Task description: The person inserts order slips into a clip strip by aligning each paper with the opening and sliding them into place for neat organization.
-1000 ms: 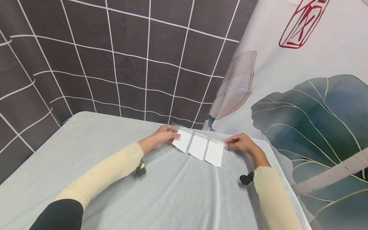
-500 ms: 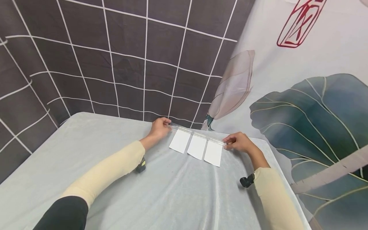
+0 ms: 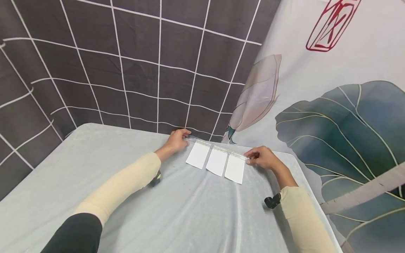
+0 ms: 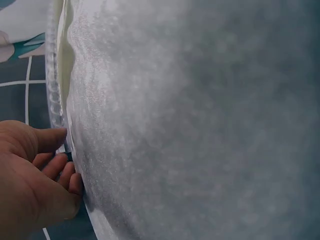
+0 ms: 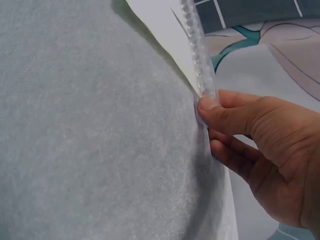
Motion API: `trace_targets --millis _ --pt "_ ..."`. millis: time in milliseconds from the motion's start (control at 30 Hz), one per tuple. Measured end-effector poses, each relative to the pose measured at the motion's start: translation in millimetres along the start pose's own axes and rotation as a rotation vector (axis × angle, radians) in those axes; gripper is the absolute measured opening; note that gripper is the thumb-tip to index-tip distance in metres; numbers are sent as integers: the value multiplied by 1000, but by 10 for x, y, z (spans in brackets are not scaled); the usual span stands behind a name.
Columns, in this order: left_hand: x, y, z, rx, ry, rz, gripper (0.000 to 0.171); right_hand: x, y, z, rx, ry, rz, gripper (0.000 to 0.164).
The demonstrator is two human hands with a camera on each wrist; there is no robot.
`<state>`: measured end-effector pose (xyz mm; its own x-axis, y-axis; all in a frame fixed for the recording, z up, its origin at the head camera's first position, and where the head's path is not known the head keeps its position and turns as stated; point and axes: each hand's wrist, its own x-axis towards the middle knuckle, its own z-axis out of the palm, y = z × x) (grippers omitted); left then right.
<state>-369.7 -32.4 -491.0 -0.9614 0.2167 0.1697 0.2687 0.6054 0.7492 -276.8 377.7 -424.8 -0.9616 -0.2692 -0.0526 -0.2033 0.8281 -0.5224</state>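
A clear plastic ticket rail (image 3: 218,147) lies slantwise near the far edge of the table, with a row of bead-like shapes inside it. Three white paper cards, a left card (image 3: 198,154), a middle card (image 3: 216,162) and a right card (image 3: 234,170), hang from its near side. My left hand (image 3: 175,141) pinches the rail's left end; in the left wrist view the thumb lies over the rail (image 4: 52,85). At the other end my right hand (image 3: 263,157) holds the rail between thumb and fingers, close to the right card's top corner.
A light grey cloth (image 3: 171,211) with soft folds covers the table. Behind it hangs a dark curtain (image 3: 142,77) with white grid lines. On the right is a white curtain (image 3: 294,77) printed with leaves and a flower bud.
My left hand has left the left card, shifting left and away from me to the rail's left end. My right hand stays in place; the rail and cards have barely moved.
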Motion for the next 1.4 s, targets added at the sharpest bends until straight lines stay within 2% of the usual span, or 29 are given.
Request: trace_targets --millis 100,400,567,667,733,800,867,967,1100,1400 --pt "-5 -32 19 4 14 12 49 -2 -10 6 3 14 6 26" --pt "-19 -84 -16 -52 21 -33 30 -35 128 22 53 48 29 30" --pt "-51 -106 -103 -78 2 3 26 -34 149 27 79 65 31 28" --pt "-156 4 -230 -108 -3 18 25 -38 145 24 99 71 44 29" --pt "-257 142 -335 -141 -14 -6 26 -41 140 22 122 81 56 30" --pt "-370 280 -427 -178 -26 -58 28 -43 137 21 148 94 60 32" --pt "-428 344 -468 -216 -44 -107 30 -50 127 17 178 105 59 33" --pt "-462 365 -494 -247 -46 -148 33 -38 116 22 217 114 64 36" --pt "-478 370 -538 -253 -31 -168 35 3 86 27 248 124 76 37" --pt "-492 353 -687 -251 -3 -211 35 118 -37 42 276 128 35 35"
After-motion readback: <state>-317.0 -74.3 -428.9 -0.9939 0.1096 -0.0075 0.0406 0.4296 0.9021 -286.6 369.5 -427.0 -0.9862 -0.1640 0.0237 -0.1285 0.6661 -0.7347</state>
